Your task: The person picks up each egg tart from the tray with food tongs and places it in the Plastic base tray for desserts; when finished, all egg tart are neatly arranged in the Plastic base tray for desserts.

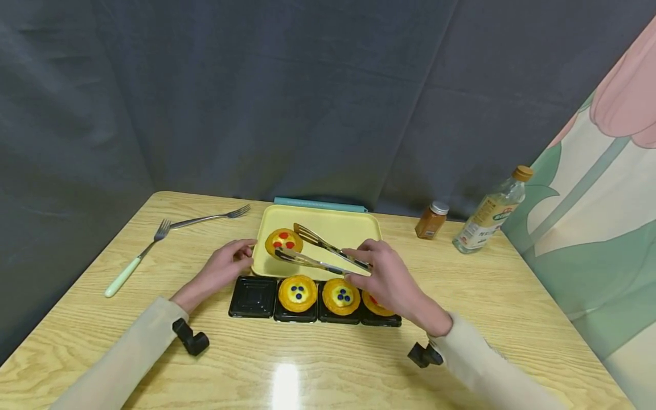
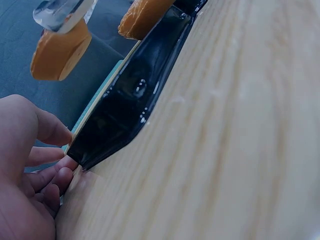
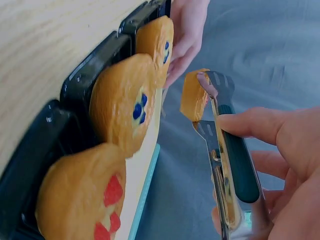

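Note:
My right hand [image 1: 386, 279] grips metal tongs [image 1: 312, 261] with dark green handle grips. Between the tong tips is an egg tart [image 3: 191, 95] with red toppings, raised over the left part of the yellow tray [image 1: 348, 225]. At the tray's left edge, my left hand [image 1: 228, 265] pinches the rim with thumb and fingers. A row of black square plastic holders lies along the tray's front. The leftmost holder [image 1: 253, 296] shows its ridged floor. Two blue-topped tarts [image 1: 297, 293] sit in the middle holders, and a red-topped tart [image 3: 82, 195] sits in the rightmost, partly behind my right hand.
Two forks [image 1: 210, 218] lie at the left, one with a pale green handle [image 1: 123, 277]. A teal strip [image 1: 320, 205] runs behind the tray. A spice jar [image 1: 431, 220] and a glass bottle [image 1: 489, 213] stand at the back right. Dark cloth [image 1: 256, 102] hangs behind the table.

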Available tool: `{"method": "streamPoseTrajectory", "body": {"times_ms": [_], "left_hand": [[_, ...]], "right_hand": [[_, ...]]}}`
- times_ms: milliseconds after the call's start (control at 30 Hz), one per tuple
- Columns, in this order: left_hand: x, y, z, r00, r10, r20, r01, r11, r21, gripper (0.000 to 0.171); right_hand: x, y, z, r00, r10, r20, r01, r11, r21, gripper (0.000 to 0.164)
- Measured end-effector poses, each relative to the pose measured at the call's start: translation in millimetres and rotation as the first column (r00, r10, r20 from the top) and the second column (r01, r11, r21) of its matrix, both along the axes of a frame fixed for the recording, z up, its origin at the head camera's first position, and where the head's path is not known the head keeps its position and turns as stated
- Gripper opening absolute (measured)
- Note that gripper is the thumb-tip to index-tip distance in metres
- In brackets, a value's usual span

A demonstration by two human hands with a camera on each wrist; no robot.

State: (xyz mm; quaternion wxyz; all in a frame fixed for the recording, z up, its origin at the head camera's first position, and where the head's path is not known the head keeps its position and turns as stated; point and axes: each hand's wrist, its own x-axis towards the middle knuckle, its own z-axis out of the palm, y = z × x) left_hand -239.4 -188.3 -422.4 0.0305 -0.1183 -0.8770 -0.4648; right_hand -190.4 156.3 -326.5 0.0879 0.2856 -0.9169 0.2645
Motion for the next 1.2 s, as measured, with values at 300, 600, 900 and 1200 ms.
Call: {"method": "streamPoseTrajectory", "body": {"times_ms": [300, 600, 900, 1200], "left_hand": [[0.0, -0.3, 0.1, 1.000, 0.000, 0.014, 0.000, 1.000, 0.006, 0.048], [-0.4, 0.1, -1.3, 1.000, 0.003, 0.006, -0.003, 1.000, 0.006, 0.045], [-0.8, -1.4, -1.9, 1.000, -0.012, -0.012, 0.012, 1.000, 0.016, 0.046], [0.1, 0.1, -0.6, 1.000, -0.008, 0.006, 0.008, 1.000, 0.024, 0.048]], "right_hand": [[18.4, -4.3, -3.5, 0.998, 0.056, 0.004, -0.056, 0.998, -0.036, 0.048], [31.9, -10.0, -8.8, 0.995, 0.101, 0.003, -0.101, 0.995, 0.001, 0.048], [37.9, -15.7, -15.0, 0.990, 0.141, 0.006, -0.141, 0.989, 0.034, 0.048], [37.3, -21.9, -19.9, 0.988, 0.148, 0.035, -0.150, 0.988, 0.048, 0.049]]}}
